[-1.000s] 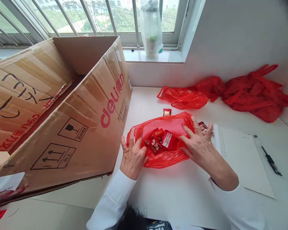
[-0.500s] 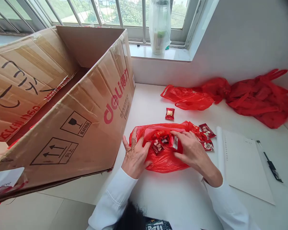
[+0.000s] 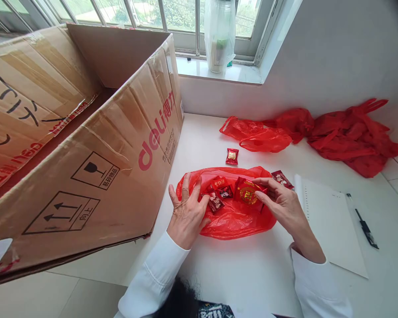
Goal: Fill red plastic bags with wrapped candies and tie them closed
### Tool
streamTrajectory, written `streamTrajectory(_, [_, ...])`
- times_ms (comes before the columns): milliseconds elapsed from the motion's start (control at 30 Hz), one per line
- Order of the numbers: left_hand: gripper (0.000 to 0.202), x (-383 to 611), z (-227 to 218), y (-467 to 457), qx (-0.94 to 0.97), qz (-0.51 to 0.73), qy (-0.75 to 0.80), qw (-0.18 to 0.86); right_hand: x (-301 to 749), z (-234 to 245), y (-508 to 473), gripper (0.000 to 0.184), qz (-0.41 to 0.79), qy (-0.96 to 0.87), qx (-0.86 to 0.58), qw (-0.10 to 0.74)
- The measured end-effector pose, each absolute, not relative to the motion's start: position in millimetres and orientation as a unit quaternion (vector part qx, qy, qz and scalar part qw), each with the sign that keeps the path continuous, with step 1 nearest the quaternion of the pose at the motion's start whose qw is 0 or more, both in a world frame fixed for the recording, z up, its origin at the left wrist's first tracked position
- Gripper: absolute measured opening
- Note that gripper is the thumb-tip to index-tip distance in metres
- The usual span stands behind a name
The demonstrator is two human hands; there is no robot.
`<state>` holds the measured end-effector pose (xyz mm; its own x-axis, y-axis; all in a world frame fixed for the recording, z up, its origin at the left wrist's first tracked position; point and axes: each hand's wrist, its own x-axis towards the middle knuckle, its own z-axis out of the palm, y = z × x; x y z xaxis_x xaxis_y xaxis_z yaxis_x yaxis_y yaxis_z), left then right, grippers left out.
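Observation:
A red plastic bag (image 3: 239,227) lies spread on the white table, its mouth facing up. Inside it sit a dark red wrapped snack (image 3: 216,202), a small dark packet (image 3: 226,191) and a bright red packet (image 3: 218,182). My left hand (image 3: 187,214) rests on the bag's left edge with fingers spread. Between thumb and fingers, my right hand (image 3: 281,201) grips a red snack packet with a gold emblem (image 3: 247,192), over the right part of the bag. A dark red packet (image 3: 282,179) lies just beyond my right hand.
A small red-and-gold wrapped candy (image 3: 232,156) lies behind the bag. Crumpled red plastic bags (image 3: 351,137) line the wall. At right are a notebook (image 3: 334,225) and a pen (image 3: 366,227). A large open cardboard box (image 3: 126,176) stands at left. A bagged jar (image 3: 220,39) is on the windowsill.
My right hand has shifted right and turned, and the gold-emblem packet now shows in its grip. Fewer packets show at the bag's right side. My left hand stays at the bag's edge.

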<state>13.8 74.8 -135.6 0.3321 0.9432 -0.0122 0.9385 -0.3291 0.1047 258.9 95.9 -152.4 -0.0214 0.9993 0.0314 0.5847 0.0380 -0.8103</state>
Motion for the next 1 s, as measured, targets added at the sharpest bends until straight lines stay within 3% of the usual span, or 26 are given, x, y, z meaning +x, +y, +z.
streamTrajectory(200, [0.033, 15.3, -131.8, 78.1, 0.811, 0.031, 0.583, 0.043, 242.9, -139.5, 98.9, 0.023, 0.415, -0.744, -0.48, 0.208])
streamTrajectory(267, [0.033, 15.7, -131.6, 78.5, 0.808, 0.025, 0.587, 0.043, 236.6, -148.8, 102.7, 0.023, 0.379, -0.769, -0.482, 0.179])
streamTrajectory(400, [0.043, 13.1, -132.9, 81.1, 0.806, 0.021, 0.589, 0.046, 232.3, -170.2, 110.0, 0.023, 0.266, -0.802, -0.52, 0.126])
streamTrajectory(700, [0.058, 12.3, -148.2, 87.9, 0.821, 0.048, 0.564, 0.07, 237.7, -153.0, 109.1, 0.017, 0.308, -0.842, -0.433, 0.096])
streamTrajectory(900, [0.027, 14.4, -153.1, 86.8, 0.828, 0.039, 0.554, 0.079, 229.0, -161.5, 109.2, 0.035, 0.267, -0.829, -0.479, 0.11])
streamTrajectory(1000, [0.019, 10.5, -151.1, 84.8, 0.828, 0.037, 0.555, 0.074, 229.2, -165.7, 109.7, 0.024, 0.279, -0.813, -0.497, 0.121])
